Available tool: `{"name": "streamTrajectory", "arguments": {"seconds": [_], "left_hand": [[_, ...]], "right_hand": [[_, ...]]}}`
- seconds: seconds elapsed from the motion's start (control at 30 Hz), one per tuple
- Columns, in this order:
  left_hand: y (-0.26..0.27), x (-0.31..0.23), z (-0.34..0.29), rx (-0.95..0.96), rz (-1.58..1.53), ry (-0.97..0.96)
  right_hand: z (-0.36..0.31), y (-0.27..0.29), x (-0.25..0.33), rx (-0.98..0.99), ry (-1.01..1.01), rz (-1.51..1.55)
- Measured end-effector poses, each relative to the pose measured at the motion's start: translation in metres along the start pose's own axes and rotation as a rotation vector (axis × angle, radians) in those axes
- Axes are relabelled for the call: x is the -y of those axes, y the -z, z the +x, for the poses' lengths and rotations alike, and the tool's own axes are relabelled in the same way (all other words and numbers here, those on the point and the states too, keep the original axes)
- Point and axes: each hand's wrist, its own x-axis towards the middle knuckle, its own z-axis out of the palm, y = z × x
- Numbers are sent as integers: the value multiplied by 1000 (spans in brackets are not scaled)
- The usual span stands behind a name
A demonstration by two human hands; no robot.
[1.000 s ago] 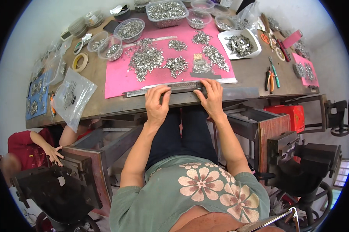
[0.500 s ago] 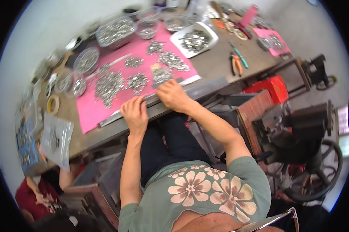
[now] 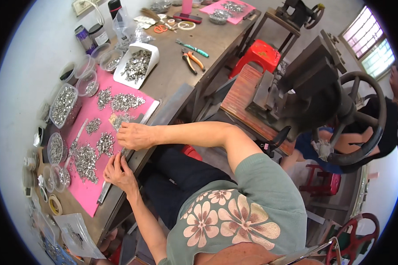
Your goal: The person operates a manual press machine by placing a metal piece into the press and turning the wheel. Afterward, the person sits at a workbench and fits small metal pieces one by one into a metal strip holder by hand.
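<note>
Over the near edge of a pink sheet (image 3: 91, 201) my left hand (image 3: 121, 175) has its fingers bent and close together at a metal strip (image 3: 103, 192). What its fingertips hold, if anything, is too small to make out. Just beyond it, my right hand (image 3: 136, 135) is closed in a pinch, its fingertips hidden. A dark flat piece (image 3: 137, 118) and a small pile of silvery metal parts (image 3: 122, 119) lie by the right fingers. Several more piles spread over the sheet, the largest pile (image 3: 87, 163) beside my left hand.
Clear tubs of parts, such as a rectangular tub (image 3: 65, 105), line the far side, with a white scoop tray (image 3: 136, 66). Orange-handled pliers (image 3: 193, 60) lie on the bench. A hand press with a large wheel (image 3: 379, 128) stands right, a person behind it, near a red stool (image 3: 258, 56).
The view has swung to the right, bringing the press, window and another person into sight. Both hands stay at the sheet's near edge, with little change in grip.
</note>
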Motion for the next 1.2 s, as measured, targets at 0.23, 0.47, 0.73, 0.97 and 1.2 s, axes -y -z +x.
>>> {"name": "streamTrajectory", "arguments": {"seconds": [0.23,0.47,0.73,0.97,1.2], "left_hand": [[4,-5,10,57,-65,22],[4,-2,10,99,-167,65],[-2,-3,6,63,-137,32],[0,-8,7,82,-83,12],[1,15,-1,52,-282,46]], "right_hand": [[-31,-16,22,-49,-232,202],[-19,-8,11,167,-157,257],[-12,-2,0,108,216,-12],[-6,-5,3,42,273,-49],[31,0,14,-72,234,209]]}}
